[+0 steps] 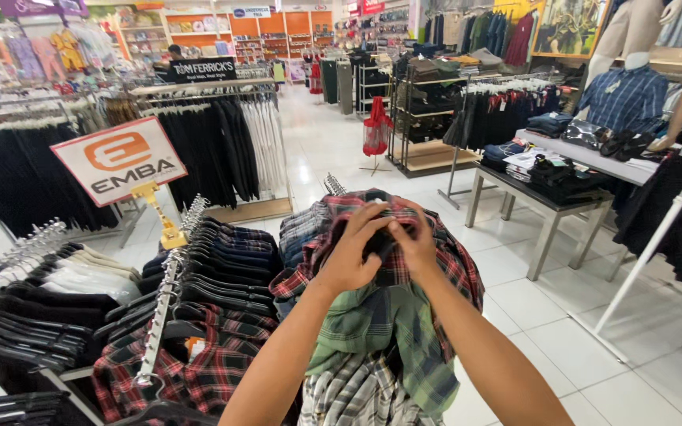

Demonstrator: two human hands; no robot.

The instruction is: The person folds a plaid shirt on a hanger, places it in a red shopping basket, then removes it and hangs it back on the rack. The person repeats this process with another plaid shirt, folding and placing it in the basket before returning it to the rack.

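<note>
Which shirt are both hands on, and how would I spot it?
Find the slanted rack below the orange-and-white sign. Right of it hangs a bunch of plaid shirts. The red shirt is topmost, gripped at its collar by left hand and right hand, above a green one.

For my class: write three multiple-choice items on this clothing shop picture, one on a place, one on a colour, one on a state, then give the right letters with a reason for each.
1. Where are the left hand and right hand?
A. on the grey table
B. at the top of a red plaid shirt
C. on the floor

2. What colour is the checked shirt hanging just below the hands?
A. green
B. pink
C. white

3. How are the two hands placed?
A. far apart
B. close together, fingers on the cloth
C. hanging at the sides

Answers:
1 B, both hands grip the red plaid shirt on its rack.
2 A, its checks are green.
3 B, the fingertips nearly meet.
</note>
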